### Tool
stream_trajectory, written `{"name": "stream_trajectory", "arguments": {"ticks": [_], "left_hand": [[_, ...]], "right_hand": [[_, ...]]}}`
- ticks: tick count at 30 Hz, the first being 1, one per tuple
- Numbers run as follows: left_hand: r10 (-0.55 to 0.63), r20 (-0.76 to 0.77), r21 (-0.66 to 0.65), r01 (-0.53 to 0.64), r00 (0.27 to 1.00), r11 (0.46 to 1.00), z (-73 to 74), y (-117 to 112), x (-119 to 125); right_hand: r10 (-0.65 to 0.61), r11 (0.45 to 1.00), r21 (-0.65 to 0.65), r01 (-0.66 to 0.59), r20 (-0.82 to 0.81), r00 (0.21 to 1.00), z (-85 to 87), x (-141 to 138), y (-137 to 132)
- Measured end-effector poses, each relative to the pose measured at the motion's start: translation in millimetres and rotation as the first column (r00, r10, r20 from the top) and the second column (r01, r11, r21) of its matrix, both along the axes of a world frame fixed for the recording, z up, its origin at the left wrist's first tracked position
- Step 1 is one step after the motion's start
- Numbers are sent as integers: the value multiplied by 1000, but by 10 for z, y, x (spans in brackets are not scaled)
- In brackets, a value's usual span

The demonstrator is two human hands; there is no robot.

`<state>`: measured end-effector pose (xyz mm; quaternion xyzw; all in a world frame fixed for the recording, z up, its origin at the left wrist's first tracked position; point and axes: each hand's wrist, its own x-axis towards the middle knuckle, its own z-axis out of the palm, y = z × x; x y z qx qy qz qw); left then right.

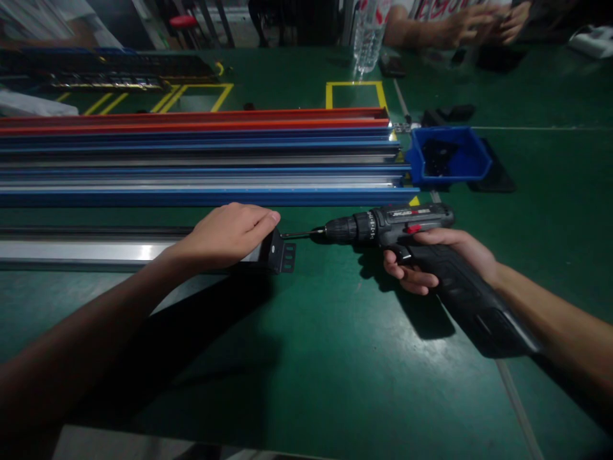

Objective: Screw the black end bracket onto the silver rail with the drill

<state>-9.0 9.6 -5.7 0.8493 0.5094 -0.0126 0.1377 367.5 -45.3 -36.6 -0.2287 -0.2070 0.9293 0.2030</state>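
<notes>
My left hand point(228, 234) lies over the right end of a long silver metal rail point(86, 250), fingers curled down onto it. A black end bracket point(282, 253) with slots caps that end. My right hand point(438, 260) is wrapped round the grip of a black cordless drill point(397, 225). The drill lies level, and its bit point(295, 235) points left into the bracket's face.
Long blue, silver and red rails point(201, 160) are stacked across the green table point(325, 358) behind. A blue bin point(449, 157) with black parts stands at their right end. A clear bottle point(368, 35) and another person's hands point(472, 24) are at the far edge.
</notes>
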Motion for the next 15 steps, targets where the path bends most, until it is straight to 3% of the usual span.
{"name": "stream_trajectory", "arguments": {"ticks": [15], "left_hand": [[-4,-3,8,5,1000,1000,22,-19,15]], "right_hand": [[-4,1000,9,3,53,999,-17,15,7]]}}
